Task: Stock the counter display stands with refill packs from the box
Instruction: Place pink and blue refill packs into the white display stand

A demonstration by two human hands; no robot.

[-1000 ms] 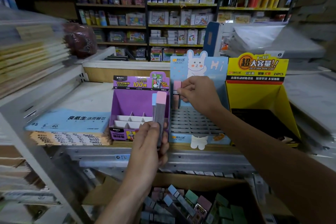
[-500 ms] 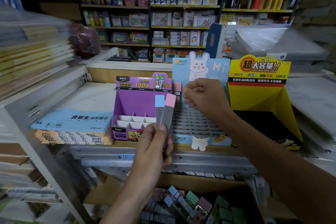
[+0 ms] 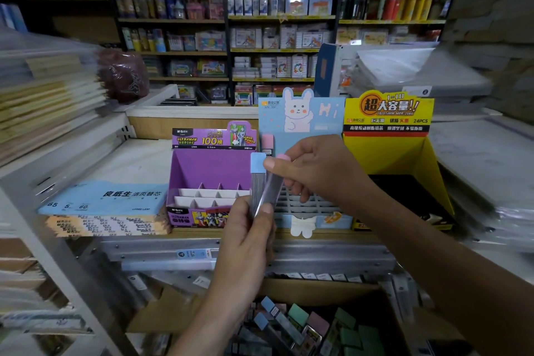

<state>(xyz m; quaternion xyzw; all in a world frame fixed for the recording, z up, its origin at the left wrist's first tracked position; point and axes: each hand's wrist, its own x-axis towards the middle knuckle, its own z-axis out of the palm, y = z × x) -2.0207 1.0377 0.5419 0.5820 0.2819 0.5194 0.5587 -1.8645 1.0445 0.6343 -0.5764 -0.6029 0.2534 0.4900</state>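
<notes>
My left hand [image 3: 251,228] grips the lower ends of two slim refill packs, a blue-capped pack [image 3: 258,173] and a pink-capped pack [image 3: 274,188]. My right hand [image 3: 315,170] pinches the pink cap of the second pack at its top. Both hands are in front of the light blue rabbit display stand [image 3: 323,115], where one pink-capped pack [image 3: 267,142] stands in the back left slot of its grid. The cardboard box [image 3: 289,286] below the counter holds several more packs [image 3: 291,324] with blue, green and pink caps.
A purple display stand [image 3: 211,165] with empty white dividers sits left of the blue one. A yellow stand [image 3: 387,153] sits to the right. Stacked paper pads [image 3: 104,208] lie at the left. Shelves of stationery [image 3: 274,23] fill the background.
My right hand left the pink pack standing in the blue stand, came down and took hold of the pink-capped pack in my left hand. My left hand rose slightly.
</notes>
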